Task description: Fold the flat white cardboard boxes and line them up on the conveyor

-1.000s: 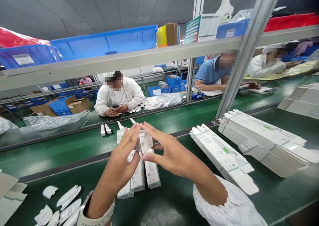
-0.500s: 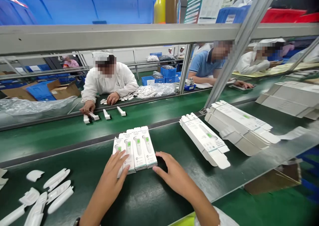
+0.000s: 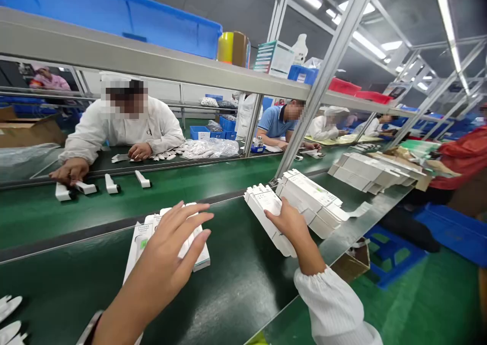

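Observation:
My left hand (image 3: 167, 256) hovers over a row of white thermometer boxes (image 3: 200, 256) lying side by side on the dark green table (image 3: 228, 294), fingers stretched and spread, holding nothing. My right hand (image 3: 291, 223) rests on a stack of flat unfolded white cartons (image 3: 262, 203) to the right; its fingers curl over the stack's near side. A larger pile of the same flat cartons (image 3: 312, 198) lies just beyond that stack.
A green conveyor belt (image 3: 171, 193) runs across behind the table, carrying small white thermometers (image 3: 110, 184). A person in white (image 3: 125, 127) works opposite, one hand on the belt. More people sit further right. Metal frame posts (image 3: 315, 86) rise from the table. More carton stacks (image 3: 365, 165) lie right.
My right hand left the boxes and moved right onto the flat carton stack. My left hand lifted above the boxes. The view swung to the right.

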Motion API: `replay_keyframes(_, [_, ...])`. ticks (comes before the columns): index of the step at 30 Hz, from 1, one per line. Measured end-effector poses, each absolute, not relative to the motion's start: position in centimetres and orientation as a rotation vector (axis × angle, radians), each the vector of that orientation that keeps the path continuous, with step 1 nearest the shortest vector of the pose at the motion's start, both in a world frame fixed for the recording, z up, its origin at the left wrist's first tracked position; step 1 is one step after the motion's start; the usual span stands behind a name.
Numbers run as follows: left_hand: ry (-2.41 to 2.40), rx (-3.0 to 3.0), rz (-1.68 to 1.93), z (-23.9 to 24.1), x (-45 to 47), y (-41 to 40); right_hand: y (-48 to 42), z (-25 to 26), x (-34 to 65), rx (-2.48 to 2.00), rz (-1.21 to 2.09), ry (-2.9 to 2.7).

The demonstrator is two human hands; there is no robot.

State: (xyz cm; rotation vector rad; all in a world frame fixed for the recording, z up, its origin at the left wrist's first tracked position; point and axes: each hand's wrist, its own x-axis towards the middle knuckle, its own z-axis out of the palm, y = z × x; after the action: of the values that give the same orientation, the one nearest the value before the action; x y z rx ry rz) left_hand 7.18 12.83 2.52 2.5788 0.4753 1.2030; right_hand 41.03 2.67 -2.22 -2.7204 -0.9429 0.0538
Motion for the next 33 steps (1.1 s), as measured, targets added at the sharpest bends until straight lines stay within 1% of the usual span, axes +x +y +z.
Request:
replay_keyframes(2, [0.382,2.568,1.284,4.8,8.5,12.6,2.5,-1.6,41.0,-2.754,0.041,-0.943])
replay_keyframes(4, [0.317,2.557,1.324,6.0,9.1,12.6,2.4,-0.7,41.1,-2.772,0.015,-0.927])
replay_keyframes(10, [0.300,2.494,1.298,6.2,8.6,14.0,2.6,1.7,41.6,-2.720,-0.061,-0.921])
replay_keyframes(16, [0.390,2.429,1.341,6.9,6.8,14.8,3.8,1.2,41.6,-2.606,-0.062,-0.903])
replay_keyframes(19, [0.479,2.389,1.368,7.6,6.4,15.1,3.8,1.8,41.7,-2.495,-0.116,-0.862])
replay_keyframes(22, [0.547,2.341,1.318,7.7,6.6,15.2,3.7,3.3,40.9,-2.316,-0.187,-0.846])
replay_keyframes(26, [0.616,2.286,1.096,6.2,8.1,15.1,5.0,4.5,35.6,-1.927,-0.177,-0.976])
replay_keyframes(28, [0.660,2.228,0.972,5.1,9.1,15.0,6.1,4.6,31.3,-1.670,-0.127,-1.048])
replay_keyframes(30, [0.620,2.114,0.924,4.3,9.8,15.2,7.3,4.7,27.0,-1.314,0.115,-1.102])
replay_keyframes(33, [0.435,1.937,0.948,4.7,9.5,16.0,9.0,5.6,23.1,-1.024,0.497,-1.153])
